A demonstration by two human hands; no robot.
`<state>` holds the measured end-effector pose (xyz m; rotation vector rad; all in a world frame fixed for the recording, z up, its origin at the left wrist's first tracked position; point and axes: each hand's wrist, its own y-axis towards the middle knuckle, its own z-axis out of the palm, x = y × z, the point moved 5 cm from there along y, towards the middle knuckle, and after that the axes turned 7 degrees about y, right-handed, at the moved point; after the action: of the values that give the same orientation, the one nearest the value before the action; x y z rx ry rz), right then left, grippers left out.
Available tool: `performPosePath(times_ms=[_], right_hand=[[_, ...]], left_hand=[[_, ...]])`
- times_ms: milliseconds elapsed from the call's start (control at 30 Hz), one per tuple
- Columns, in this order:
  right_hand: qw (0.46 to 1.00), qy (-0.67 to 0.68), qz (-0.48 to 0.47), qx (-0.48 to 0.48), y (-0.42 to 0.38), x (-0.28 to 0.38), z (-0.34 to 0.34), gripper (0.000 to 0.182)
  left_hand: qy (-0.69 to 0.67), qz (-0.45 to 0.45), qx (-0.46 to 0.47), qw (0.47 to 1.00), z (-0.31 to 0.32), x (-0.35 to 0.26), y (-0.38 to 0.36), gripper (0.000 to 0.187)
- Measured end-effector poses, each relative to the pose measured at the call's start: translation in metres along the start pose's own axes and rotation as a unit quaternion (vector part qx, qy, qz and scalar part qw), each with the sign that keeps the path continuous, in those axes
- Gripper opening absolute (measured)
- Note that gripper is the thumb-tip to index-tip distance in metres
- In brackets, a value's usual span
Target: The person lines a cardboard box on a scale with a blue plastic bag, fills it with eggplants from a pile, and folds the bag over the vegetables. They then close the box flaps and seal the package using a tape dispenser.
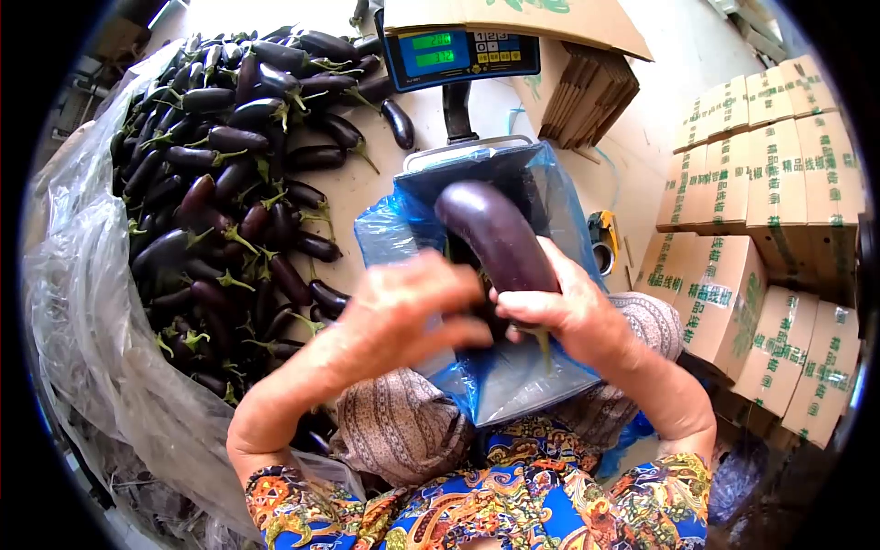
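Observation:
My right hand (582, 307) is closed round the stem end of a large dark purple eggplant (486, 225), which points up and away from me. Just left of the eggplant is my left hand (403, 298), its fingers smeared by motion, so I cannot see whether they hold anything. Below both hands is a box lined with a blue plastic bag (385, 229), standing at the scale. Part of its inside is hidden by my hands and the eggplant. The scale's display (458, 57) shows lit green digits.
A big heap of eggplants (238, 165) lies to the left, edged by clear plastic sheeting (82, 321). Printed cardboard cartons (733, 174) are stacked at the right. Folded cardboard (587, 96) stands behind the scale. A yellow tape dispenser (602, 240) lies right of the blue bag.

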<state>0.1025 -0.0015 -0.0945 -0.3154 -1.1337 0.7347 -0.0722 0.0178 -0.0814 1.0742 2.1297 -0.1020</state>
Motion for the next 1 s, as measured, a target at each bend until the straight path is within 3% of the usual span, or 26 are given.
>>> performPosePath(times_ms=[33,67,133,167,200,267,367,400,467,500,533,633,667,733,933,967,1000], right_hand=[[0.998,-0.02,0.047,0.022,0.002,-0.005,-0.009,0.058],[0.993,-0.083,0.066,0.05,0.001,-0.009,-0.021,0.056],[0.988,-0.059,0.101,0.098,0.001,-0.02,-0.033,0.056],[0.989,-0.046,0.102,0.097,0.001,-0.021,-0.036,0.056],[0.99,-0.033,0.102,0.096,0.002,-0.021,-0.039,0.055],[0.994,-0.017,0.073,0.078,0.006,-0.026,-0.053,0.059],[0.98,-0.175,0.054,-0.077,0.004,-0.032,-0.078,0.074],[0.942,-0.315,-0.021,-0.116,0.007,-0.043,-0.097,0.066],[0.875,-0.473,-0.034,-0.101,-0.003,-0.042,-0.09,0.057],[0.869,-0.48,-0.094,-0.074,-0.006,-0.048,-0.089,0.051],[0.877,-0.469,-0.092,-0.057,-0.007,-0.053,-0.088,0.051],[0.866,-0.484,-0.122,-0.038,0.001,-0.076,-0.086,0.057],[0.861,-0.499,-0.092,-0.043,0.001,-0.079,-0.084,0.062],[0.847,-0.512,-0.124,-0.067,0.013,-0.091,-0.086,0.064],[0.886,-0.46,-0.021,-0.055,0.048,-0.107,-0.098,0.067],[0.886,-0.455,-0.073,-0.057,0.044,-0.101,-0.093,0.068],[0.883,-0.463,-0.05,-0.058,0.045,-0.102,-0.093,0.068]], left_hand=[[0.051,-0.038,-0.068,0.996,-0.015,0.006,0.007,0.07],[0.113,-0.059,-0.075,0.989,-0.022,0.007,0.013,0.085],[0.126,-0.001,-0.023,0.992,-0.001,0.007,0.024,0.087],[0.117,0.029,0.049,0.992,0.022,0.013,0.026,0.084],[0.037,-0.033,0.131,0.99,0.042,0.022,0.027,0.077],[-0.01,-0.007,0.081,0.997,0.052,0.039,0.036,0.072],[-0.009,-0.118,0.164,0.979,0.069,0.076,0.046,0.067],[-0.013,-0.159,0.186,0.969,0.076,0.087,0.044,0.065],[0.058,-0.193,0.218,0.955,0.082,0.092,0.042,0.06],[0.07,-0.197,0.236,0.949,0.083,0.091,0.042,0.059],[0.082,-0.2,0.256,0.942,0.085,0.09,0.04,0.059],[0.145,-0.21,0.253,0.933,0.067,0.075,0.044,0.056],[0.169,-0.214,0.258,0.927,0.062,0.071,0.046,0.056],[0.223,-0.202,0.205,0.931,0.061,0.069,0.046,0.055],[0.323,-0.181,0.159,0.915,0.089,0.081,0.041,0.056],[0.344,-0.181,0.151,0.909,0.097,0.086,0.04,0.055],[0.365,-0.18,0.143,0.902,0.106,0.092,0.041,0.055]])
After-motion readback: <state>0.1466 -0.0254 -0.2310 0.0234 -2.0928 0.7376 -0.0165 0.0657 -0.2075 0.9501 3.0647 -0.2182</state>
